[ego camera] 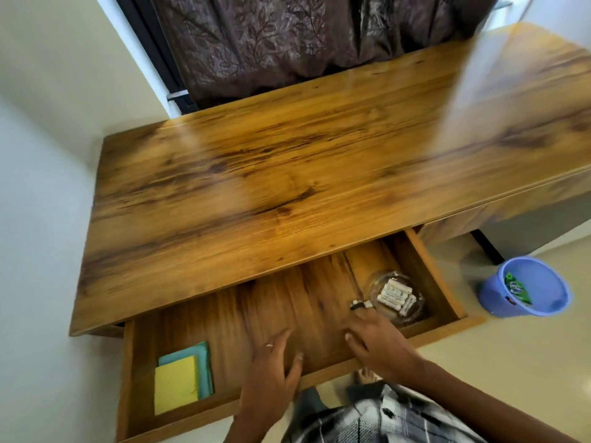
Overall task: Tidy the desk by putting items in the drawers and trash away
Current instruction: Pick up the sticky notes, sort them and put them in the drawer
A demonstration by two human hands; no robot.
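The wooden desk (287,161) has its wide drawer (224,318) pulled out. My right hand (377,343) reaches into the drawer's right part, and its fingertips pinch a small black-and-white object (361,304). Just right of it sits a glass bowl (412,311) holding several white batteries (395,295). My left hand (271,369) lies over the drawer's front edge, with relaxed fingers inside that hold nothing. A yellow pad on a teal pad (179,382) lies in the drawer's left front corner.
A blue bin (499,302) stands on the floor to the right of the desk, with a green wrapper (516,289) inside. A dark patterned curtain (271,43) hangs behind the desk. A white wall runs along the desk's left side.
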